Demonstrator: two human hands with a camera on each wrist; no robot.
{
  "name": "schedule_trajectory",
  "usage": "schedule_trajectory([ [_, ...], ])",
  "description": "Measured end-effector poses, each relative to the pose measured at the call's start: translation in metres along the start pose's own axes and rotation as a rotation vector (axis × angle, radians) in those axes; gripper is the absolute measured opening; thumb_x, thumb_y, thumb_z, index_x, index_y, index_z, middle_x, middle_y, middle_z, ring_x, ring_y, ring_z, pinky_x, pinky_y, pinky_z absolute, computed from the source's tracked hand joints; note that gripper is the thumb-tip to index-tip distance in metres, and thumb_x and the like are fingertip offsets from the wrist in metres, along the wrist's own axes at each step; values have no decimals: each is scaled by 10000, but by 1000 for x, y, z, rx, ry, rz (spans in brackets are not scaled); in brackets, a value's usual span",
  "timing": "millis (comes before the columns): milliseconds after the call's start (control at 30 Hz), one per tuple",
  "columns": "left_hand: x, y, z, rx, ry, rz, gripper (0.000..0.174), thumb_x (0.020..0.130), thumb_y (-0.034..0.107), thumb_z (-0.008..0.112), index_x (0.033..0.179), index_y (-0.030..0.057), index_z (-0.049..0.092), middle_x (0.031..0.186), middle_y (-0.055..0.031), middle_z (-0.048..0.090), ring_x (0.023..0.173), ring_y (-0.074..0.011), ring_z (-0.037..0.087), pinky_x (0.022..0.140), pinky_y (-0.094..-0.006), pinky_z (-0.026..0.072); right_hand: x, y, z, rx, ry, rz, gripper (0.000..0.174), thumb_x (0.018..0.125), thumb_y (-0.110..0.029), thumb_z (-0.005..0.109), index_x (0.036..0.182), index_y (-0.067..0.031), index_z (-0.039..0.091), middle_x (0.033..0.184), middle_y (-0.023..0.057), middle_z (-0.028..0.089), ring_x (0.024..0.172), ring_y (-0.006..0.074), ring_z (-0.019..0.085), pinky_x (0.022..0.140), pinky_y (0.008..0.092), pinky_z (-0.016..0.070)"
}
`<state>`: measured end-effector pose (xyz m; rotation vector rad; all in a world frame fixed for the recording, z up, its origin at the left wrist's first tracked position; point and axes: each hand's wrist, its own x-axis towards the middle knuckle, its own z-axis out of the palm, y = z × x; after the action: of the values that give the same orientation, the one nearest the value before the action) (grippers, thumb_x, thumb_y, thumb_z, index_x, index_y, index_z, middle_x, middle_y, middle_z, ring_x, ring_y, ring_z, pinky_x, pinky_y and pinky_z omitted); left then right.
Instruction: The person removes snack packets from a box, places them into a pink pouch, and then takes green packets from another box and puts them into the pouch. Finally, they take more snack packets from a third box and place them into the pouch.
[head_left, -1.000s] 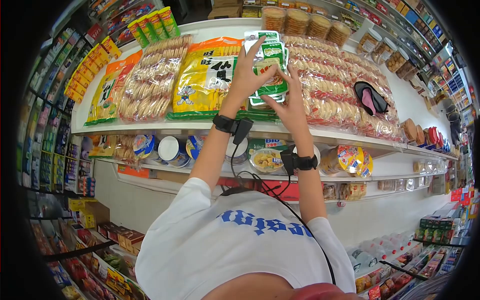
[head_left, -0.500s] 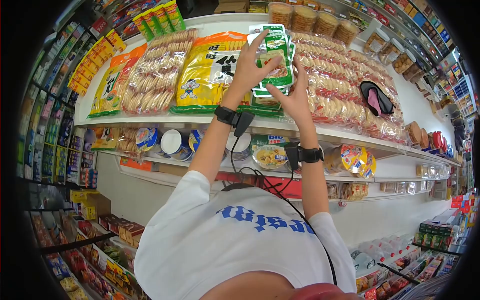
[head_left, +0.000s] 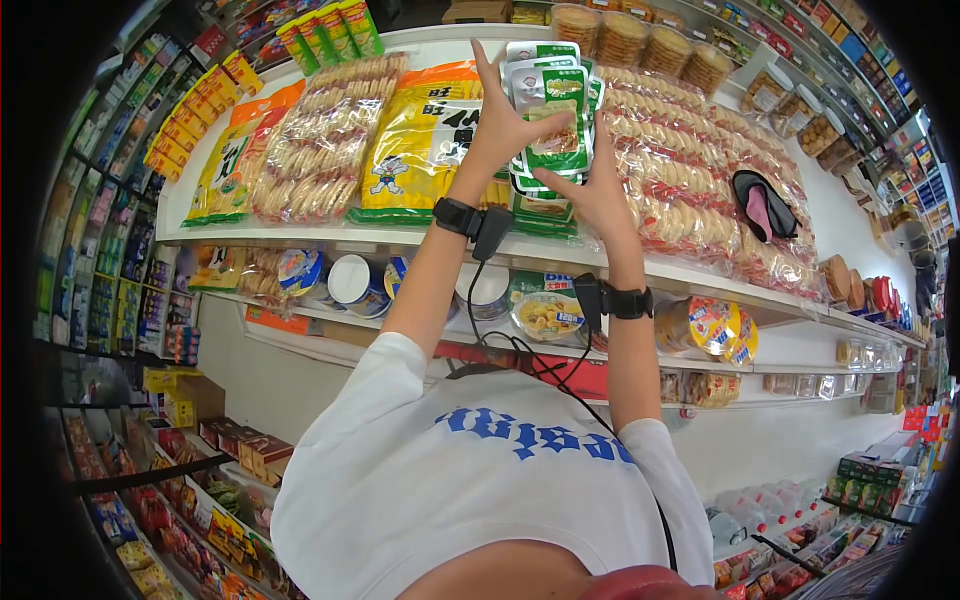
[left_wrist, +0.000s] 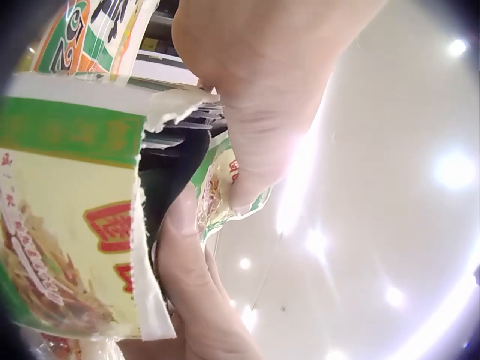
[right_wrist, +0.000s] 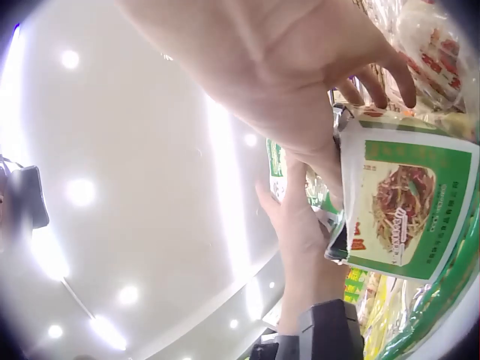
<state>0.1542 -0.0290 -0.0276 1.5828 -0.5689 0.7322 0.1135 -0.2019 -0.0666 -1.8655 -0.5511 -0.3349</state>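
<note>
A stack of green-and-white food pouches [head_left: 555, 120] with a noodle-like picture stands between both hands over the display shelf. My left hand [head_left: 507, 128] holds it from the left, thumb across the front pouch and index finger stretched up, away from the edge. From the right, my right hand [head_left: 605, 200] grips its lower corner, thumb at the bottom front and fingers along the side. In the left wrist view, a pouch [left_wrist: 60, 210] shows its serrated white edge, with silvery layers behind. The right wrist view shows a pouch [right_wrist: 409, 199] beneath the right hand's fingers.
Left of the stack lie a yellow rice-cracker bag [head_left: 420, 140] and clear cracker packs [head_left: 330, 140]. More crackers [head_left: 670, 160] fill the right side, topped by a black-and-pink pouch-like item [head_left: 765, 205]. Round jars [head_left: 625, 42] line the back; tubs [head_left: 355, 283] sit on the shelf below.
The left index finger has lifted off the pouches and spread outward to the left. The front pouch stands more squarely to the view, and the whole scene has shifted slightly right.
</note>
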Motion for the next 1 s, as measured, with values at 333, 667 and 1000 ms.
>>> schedule_trajectory([
  [333, -5, 4, 4, -126, -70, -169, 1035, 723, 258, 937, 1497, 5, 300, 1310, -148, 577, 1212, -213, 597, 991, -339, 523, -15, 1, 8, -182, 38, -67, 1069, 854, -372, 803, 1592, 29, 143, 1630, 324, 176, 1518, 441, 214, 1212, 476, 256],
  [667, -9, -13, 3, -19, -83, -101, 1014, 710, 296, 949, 1466, -1, 342, 1297, -152, 586, 1194, -220, 600, 997, -358, 515, -27, 12, 10, -82, 179, -69, 690, 980, -185, 685, 1541, 15, 337, 1502, 220, 452, 1089, 172, 555, 860, 275, 467],
  [1000, -11, -5, 0, -52, -161, -31, 921, 747, 291, 926, 1439, 2, 392, 1256, -120, 621, 1133, -205, 645, 947, -331, 542, -29, 7, 10, 410, 69, 102, 663, 905, -180, 772, 1388, 46, 379, 1263, 203, 562, 1154, 234, 594, 970, 360, 488],
])
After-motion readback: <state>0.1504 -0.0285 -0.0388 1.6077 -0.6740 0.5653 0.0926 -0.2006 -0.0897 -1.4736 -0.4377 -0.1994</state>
